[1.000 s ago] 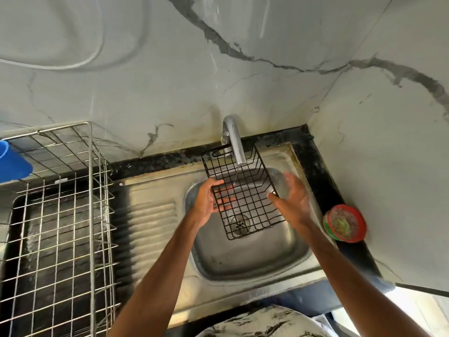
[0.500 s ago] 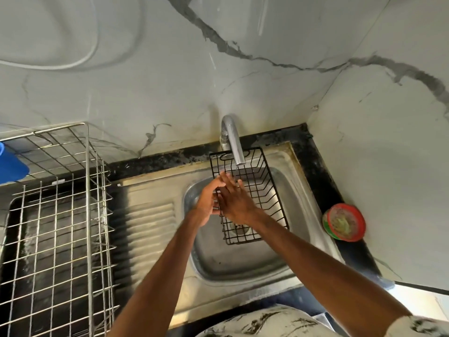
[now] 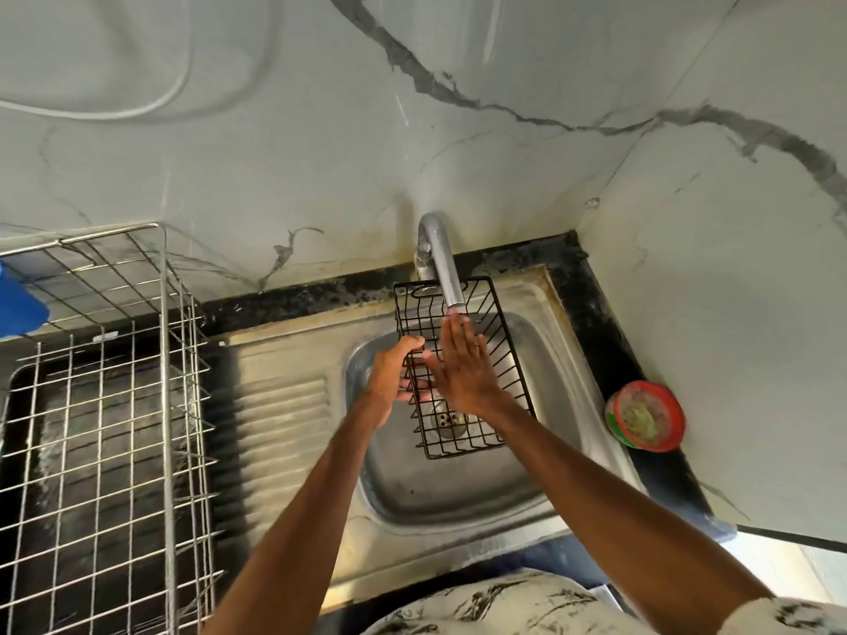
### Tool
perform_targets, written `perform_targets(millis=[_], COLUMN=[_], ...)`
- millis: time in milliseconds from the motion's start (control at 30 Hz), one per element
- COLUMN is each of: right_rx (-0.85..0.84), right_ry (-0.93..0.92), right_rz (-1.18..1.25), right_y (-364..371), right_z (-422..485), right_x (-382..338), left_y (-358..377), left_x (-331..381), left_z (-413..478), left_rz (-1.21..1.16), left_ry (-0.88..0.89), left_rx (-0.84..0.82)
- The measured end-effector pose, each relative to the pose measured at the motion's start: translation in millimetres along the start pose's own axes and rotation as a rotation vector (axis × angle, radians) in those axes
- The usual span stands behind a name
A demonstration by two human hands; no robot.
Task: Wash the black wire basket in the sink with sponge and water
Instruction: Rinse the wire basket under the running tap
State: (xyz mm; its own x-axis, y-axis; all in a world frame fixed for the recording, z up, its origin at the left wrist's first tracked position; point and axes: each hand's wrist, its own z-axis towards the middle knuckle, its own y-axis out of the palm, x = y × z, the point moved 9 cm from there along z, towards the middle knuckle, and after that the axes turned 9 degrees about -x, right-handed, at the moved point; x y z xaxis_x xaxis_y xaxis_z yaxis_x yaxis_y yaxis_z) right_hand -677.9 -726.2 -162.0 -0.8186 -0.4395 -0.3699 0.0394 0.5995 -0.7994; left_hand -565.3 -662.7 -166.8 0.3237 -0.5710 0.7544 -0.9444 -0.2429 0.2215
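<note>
We see the black wire basket (image 3: 508,359) held over the basin of the steel sink (image 3: 458,497), tilted so its far end rises toward the wall and sits right under the spout of the tap (image 3: 442,263). Its near end hangs above the drain (image 3: 447,419), which shows through the wires.

The left hand (image 3: 389,373) grasps the basket's left rim, thumb hooked over the top wire and fingers showing through the wires on the other side. The right hand (image 3: 463,373) is released and flat, fingers straight and together, laid inside the basket against its wires, with the fingertips just below the spout. We cannot tell whether water is running.

To the left, past the ribbed draining board (image 3: 279,419), stands a silver wire rack (image 3: 114,405) with a blue thing (image 3: 18,304) at its far left edge. On the black counter (image 3: 609,323) to the right sits a round red-and-green tub (image 3: 646,417), close to the marble wall (image 3: 710,268).
</note>
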Motion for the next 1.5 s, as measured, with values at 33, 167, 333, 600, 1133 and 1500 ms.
perform_targets(millis=[33, 167, 333, 600, 1133, 1500], right_rx=[-0.019, 0.043, 0.067, 0.147, 0.014, -0.102], right_ry=[-0.056, 0.008, -0.166, -0.093, -0.313, 0.128], right_rz=[-0.013, 0.095, -0.004, 0.014, 0.299, 1.898], right_y=[2.8, -3.4, 4.5, 6.6, 3.4, -11.1], right_z=[-1.5, 0.2, -6.8, -11.6, -44.0, 26.2], right_x=[-7.4, -1.2, -31.7, -15.6, -32.8, 19.6], left_y=[-4.7, -11.0, -7.4, 6.2, -11.1, -7.2], left_x=[0.5, 9.6, 21.8, 46.1, 47.4, 41.1], left_z=[-0.8, 0.6, -2.5, 4.0, 24.0, 37.4], left_rz=[-0.011, 0.007, 0.081, 0.113, 0.085, 0.126], left_ry=[0.003, 0.045, 0.088, 0.181, 0.272, 0.261], left_rx=[0.036, 0.083, 0.073, -0.036, -0.051, -0.093])
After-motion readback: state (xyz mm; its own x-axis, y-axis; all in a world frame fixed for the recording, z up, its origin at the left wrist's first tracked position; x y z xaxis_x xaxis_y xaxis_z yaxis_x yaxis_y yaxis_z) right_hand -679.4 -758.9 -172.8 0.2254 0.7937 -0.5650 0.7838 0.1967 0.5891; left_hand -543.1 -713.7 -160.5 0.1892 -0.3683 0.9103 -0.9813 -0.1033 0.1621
